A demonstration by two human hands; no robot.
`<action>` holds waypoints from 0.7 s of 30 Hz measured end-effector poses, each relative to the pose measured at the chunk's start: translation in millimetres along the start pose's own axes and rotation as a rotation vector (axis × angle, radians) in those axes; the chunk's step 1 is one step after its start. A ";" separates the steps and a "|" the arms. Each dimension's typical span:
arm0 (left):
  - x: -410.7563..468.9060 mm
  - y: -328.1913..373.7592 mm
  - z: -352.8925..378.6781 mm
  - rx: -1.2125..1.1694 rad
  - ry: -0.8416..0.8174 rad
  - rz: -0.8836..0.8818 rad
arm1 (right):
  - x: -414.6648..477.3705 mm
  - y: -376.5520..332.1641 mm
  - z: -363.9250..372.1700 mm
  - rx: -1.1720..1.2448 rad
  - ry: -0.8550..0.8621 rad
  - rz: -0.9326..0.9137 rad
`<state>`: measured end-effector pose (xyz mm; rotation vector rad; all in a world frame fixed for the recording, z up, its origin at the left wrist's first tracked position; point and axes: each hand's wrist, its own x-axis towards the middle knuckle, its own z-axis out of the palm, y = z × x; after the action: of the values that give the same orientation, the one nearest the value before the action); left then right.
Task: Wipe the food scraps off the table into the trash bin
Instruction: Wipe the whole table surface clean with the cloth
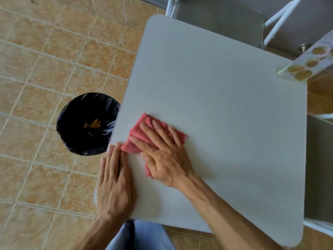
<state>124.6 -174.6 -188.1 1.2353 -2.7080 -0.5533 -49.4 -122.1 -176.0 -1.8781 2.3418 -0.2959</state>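
A pale grey surface [216, 98] is set over a tan tiled floor [36, 60]. A pink cloth [140, 136] is pressed flat under the open right hand [165, 156] near the left edge; the left hand [113, 181] is laid flat, holding nothing. Yellow scraps [94, 124] lie inside the black-lined bin [86, 123], partly hidden by the surface.

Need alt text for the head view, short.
The right hand presses a red cloth flat on a white table near its edge, left hand flat beside it. A black-lined trash bin with yellow scraps stands on the tiled floor below that edge.
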 end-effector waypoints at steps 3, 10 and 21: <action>1.3 1.0 -1.3 0.000 0.007 -0.004 | -6.8 29.7 -2.3 -0.050 0.170 0.523; -0.1 -1.0 -3.6 0.016 -0.026 0.019 | -64.1 -14.9 -8.3 -0.059 -0.090 0.043; -0.4 2.8 -6.7 -0.031 -0.005 -0.001 | 46.5 -13.3 8.1 -0.050 0.061 0.152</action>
<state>124.6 -174.5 -180.8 1.2296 -2.6924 -0.5962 -45.3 -170.8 -179.7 -1.7230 2.5380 -0.2845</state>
